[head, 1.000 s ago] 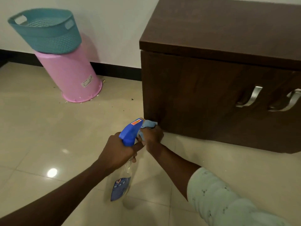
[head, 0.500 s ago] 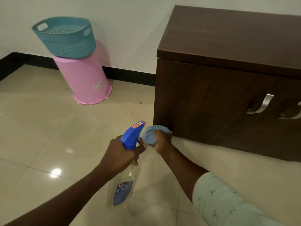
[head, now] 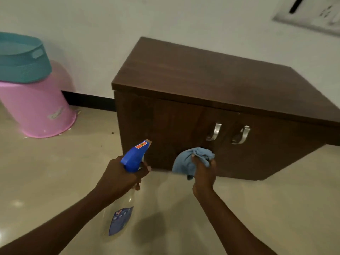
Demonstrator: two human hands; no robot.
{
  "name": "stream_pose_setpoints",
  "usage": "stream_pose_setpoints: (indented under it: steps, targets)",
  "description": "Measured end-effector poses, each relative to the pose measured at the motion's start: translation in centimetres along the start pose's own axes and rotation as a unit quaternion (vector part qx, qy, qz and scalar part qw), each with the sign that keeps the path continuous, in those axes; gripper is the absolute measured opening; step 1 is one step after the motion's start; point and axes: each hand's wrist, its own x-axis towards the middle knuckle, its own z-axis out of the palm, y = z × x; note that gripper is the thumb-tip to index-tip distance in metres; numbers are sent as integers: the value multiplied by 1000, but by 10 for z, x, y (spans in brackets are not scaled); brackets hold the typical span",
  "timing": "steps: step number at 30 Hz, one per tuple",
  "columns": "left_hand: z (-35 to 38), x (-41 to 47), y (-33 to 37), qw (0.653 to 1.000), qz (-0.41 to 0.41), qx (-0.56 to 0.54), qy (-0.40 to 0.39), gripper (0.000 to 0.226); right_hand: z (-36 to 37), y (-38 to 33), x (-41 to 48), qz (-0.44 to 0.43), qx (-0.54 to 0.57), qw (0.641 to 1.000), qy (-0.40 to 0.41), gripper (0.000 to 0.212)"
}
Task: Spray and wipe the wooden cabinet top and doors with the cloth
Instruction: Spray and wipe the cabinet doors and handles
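- Low before the dark wooden cabinet [head: 202, 85], right hand [head: 204, 174] is bunched around a crumpled blue cloth [head: 189, 161], seemingly against the left door's bottom edge, below the two metal handles [head: 214, 131].
- Left hand [head: 119, 178] is clenched on the clear spray bottle with blue trigger head [head: 133, 159], nozzle aimed toward the cabinet's lower left corner.
- Unwiped door front lies up and right of the cloth; right hand is nearer.

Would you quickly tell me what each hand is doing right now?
Left hand: closed around the neck of the spray bottle.
Right hand: closed on the bunched blue cloth.
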Motion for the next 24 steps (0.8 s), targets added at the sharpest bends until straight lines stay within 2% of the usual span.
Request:
stream_pose_setpoints:
  steps: [3, 5, 8, 10, 13, 16, 17, 20, 24]
  targets:
    - [19, 5, 29, 997, 65, -23, -18, 10, -29, -36, -1, -125, 25, 992, -19, 41]
    - [33, 13, 41, 994, 101, -42, -29, 17, -34, -55, -4, -177, 35, 983, -47, 47]
    - [52, 19, 64, 989, 132, -47, -37, 19, -31, -73, -5, -280, -5, 959, -41, 53]
    - [65, 23, 75, 988, 145, -50, -33, 14, -24, -82, -7, -358, -42, 933, -19, 56]
    - [85, 26, 83, 985, 167, -38, -34, 13, -19, -79, 1, -471, -168, 866, -12, 49]
    - [98, 21, 86, 984, 178, -13, -29, 19, -21, -69, 2, -481, -248, 840, -35, 42]
    - [99, 20, 84, 984, 178, -10, -28, 19, -21, -65, 4, -470, -239, 849, -46, 42]
    - [100, 19, 82, 983, 175, -16, -43, 14, -30, -59, 0, -392, -121, 911, -42, 39]
    - [108, 20, 87, 982, 175, -26, -66, 13, -78, -66, 4, -389, -69, 918, 32, 55]
